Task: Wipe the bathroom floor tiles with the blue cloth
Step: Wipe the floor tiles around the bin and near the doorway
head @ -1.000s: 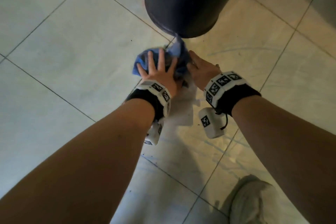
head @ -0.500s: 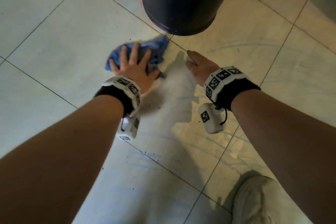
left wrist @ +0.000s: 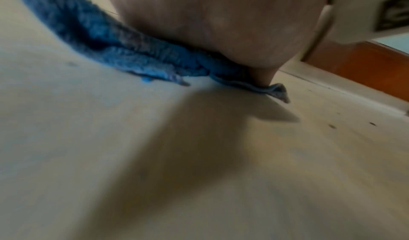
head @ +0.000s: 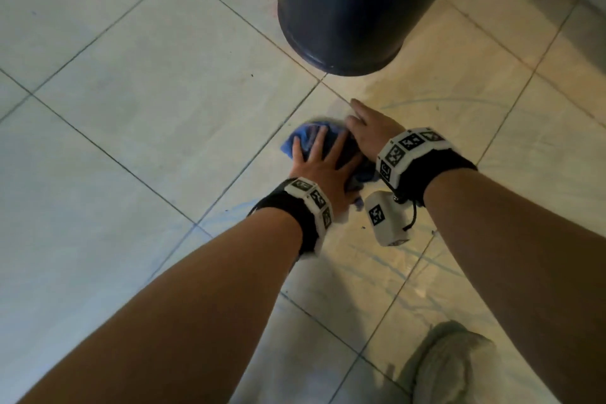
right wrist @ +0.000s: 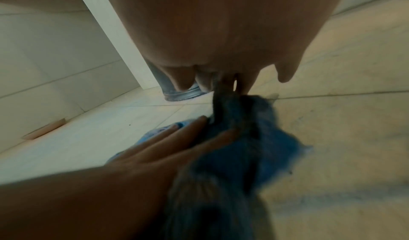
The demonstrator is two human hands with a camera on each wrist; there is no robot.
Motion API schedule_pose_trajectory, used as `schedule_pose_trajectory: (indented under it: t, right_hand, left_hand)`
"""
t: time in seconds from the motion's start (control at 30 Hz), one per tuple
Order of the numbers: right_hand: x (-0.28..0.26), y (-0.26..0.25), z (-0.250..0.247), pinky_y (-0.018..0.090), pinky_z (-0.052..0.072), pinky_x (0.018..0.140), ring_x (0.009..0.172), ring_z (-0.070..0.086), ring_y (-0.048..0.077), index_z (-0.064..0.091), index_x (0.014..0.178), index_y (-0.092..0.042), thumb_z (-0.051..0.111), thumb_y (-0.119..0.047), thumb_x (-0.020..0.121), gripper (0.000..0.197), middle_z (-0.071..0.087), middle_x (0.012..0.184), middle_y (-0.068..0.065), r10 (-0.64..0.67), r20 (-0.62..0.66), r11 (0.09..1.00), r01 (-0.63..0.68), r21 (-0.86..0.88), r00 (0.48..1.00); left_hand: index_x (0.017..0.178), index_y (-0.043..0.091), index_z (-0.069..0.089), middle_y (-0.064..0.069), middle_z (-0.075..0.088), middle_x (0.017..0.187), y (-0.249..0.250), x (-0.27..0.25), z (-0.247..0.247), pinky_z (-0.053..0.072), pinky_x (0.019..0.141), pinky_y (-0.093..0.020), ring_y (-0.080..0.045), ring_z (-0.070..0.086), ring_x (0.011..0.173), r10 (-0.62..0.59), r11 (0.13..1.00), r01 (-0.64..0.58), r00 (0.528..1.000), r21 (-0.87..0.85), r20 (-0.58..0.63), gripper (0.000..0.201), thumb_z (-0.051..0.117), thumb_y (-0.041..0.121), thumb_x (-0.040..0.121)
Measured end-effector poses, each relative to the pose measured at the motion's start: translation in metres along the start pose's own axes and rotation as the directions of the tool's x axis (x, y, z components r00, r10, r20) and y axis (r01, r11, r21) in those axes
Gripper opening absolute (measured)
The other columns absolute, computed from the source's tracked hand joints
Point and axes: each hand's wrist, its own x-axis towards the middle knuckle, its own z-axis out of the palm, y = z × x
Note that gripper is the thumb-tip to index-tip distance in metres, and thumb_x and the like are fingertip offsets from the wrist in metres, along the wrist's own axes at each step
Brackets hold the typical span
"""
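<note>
The blue cloth (head: 303, 138) lies bunched on the pale floor tiles (head: 157, 102), just left of a grout line crossing. My left hand (head: 319, 162) presses flat on it with the fingers spread. In the left wrist view, the palm (left wrist: 210, 25) bears down on the cloth (left wrist: 106, 46). My right hand (head: 367, 128) rests on the floor beside the cloth, fingers straight. In the right wrist view, its fingertips (right wrist: 183, 81) touch a raised edge of the cloth (right wrist: 261, 138), and the left hand (right wrist: 168, 145) lies across the cloth.
A dark round bin (head: 344, 10) stands on the floor just beyond the hands, with its base (right wrist: 181, 93) beside a white post (right wrist: 106, 25). My pale shoe (head: 439, 367) is at the lower right. Blue streaks mark the tiles near my right wrist (head: 410, 259).
My left hand has swept the cloth from the left back to the right and nearer to me, up against my right hand. The right hand has barely moved.
</note>
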Motion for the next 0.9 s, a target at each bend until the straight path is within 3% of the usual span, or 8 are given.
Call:
schedule_pose_trajectory:
  t: [0.13,0.3,0.47,0.53,0.67,0.77,0.9]
  right_hand:
    - [-0.001,-0.001,0.004,0.036,0.022,0.119,0.146,0.025,0.022,0.022,0.155,-0.025,0.04,-0.044,0.102,0.059,0.018,0.163,0.001,-0.033,0.002,0.999,0.033,0.007,0.999]
    - [-0.002,0.001,0.006,0.033,0.017,0.119,0.148,0.02,0.021,0.018,0.156,-0.019,0.038,-0.042,0.103,0.061,0.017,0.162,0.002,-0.046,0.021,0.998,0.045,0.043,0.999]
    - [-0.004,0.004,0.003,0.038,0.015,0.121,0.147,0.022,0.019,0.017,0.155,-0.028,0.038,-0.056,0.098,0.067,0.017,0.163,-0.003,-0.006,0.011,0.991,0.004,0.136,1.0]
    - [-0.004,0.004,0.003,0.044,0.013,0.121,0.148,0.022,0.02,0.018,0.155,-0.029,0.037,-0.06,0.097,0.068,0.019,0.162,-0.004,-0.012,0.008,0.993,0.011,0.119,1.0]
    - [-0.006,0.006,0.0,0.053,0.011,0.119,0.148,0.02,0.019,0.02,0.155,-0.029,0.033,-0.054,0.1,0.061,0.019,0.162,-0.005,-0.059,0.0,0.995,0.059,-0.083,0.998]
    - [-0.008,0.015,-0.003,0.054,0.012,0.118,0.147,0.02,0.022,0.017,0.155,-0.029,0.032,-0.059,0.098,0.066,0.019,0.162,-0.003,-0.056,-0.03,0.983,0.049,-0.176,0.998]
    - [-0.009,0.04,-0.005,0.055,0.009,0.119,0.149,0.012,0.02,0.014,0.155,-0.033,0.028,-0.063,0.097,0.068,0.008,0.163,-0.008,0.02,-0.036,0.96,-0.03,-0.277,0.999]
  left_hand:
    - [0.156,0.047,0.005,0.008,-0.01,0.166,-0.026,-0.008,0.0,0.0,0.113,-0.069,-0.032,-0.009,0.152,0.034,0.999,-0.033,0.999,0.031,-0.018,0.074,0.041,0.065,0.094]
    - [0.156,0.044,-0.001,0.005,-0.019,0.165,-0.087,-0.004,-0.025,-0.005,0.114,-0.067,-0.032,-0.016,0.151,-0.267,0.964,0.266,0.964,-0.023,-0.002,0.078,0.034,0.074,0.092]
    - [0.155,0.045,-0.007,0.004,-0.024,0.163,-0.072,0.005,-0.028,-0.005,0.114,-0.069,-0.035,-0.022,0.149,-0.381,0.922,0.381,0.924,-0.073,0.006,0.081,0.029,0.078,0.09]
    - [0.155,0.045,-0.006,0.003,-0.023,0.164,-0.065,0.009,-0.028,-0.005,0.114,-0.069,-0.037,-0.021,0.149,-0.357,0.933,0.356,0.934,-0.054,-0.014,0.08,0.027,0.078,0.09]
    - [0.156,0.045,-0.002,0.001,-0.02,0.165,-0.053,0.012,-0.025,-0.004,0.113,-0.07,-0.039,-0.018,0.149,-0.243,0.97,0.244,0.969,0.018,-0.036,0.079,0.027,0.078,0.09]
    - [0.156,0.044,-0.003,0.0,-0.021,0.164,-0.046,0.013,-0.022,-0.003,0.113,-0.069,-0.04,-0.018,0.149,-0.228,0.973,0.229,0.973,0.034,-0.034,0.079,0.026,0.078,0.091]
    - [0.156,0.043,-0.005,0.0,-0.021,0.164,-0.039,0.015,-0.021,-0.002,0.113,-0.069,-0.04,-0.017,0.149,-0.195,0.978,0.196,0.981,0.067,-0.02,0.079,0.025,0.077,0.091]
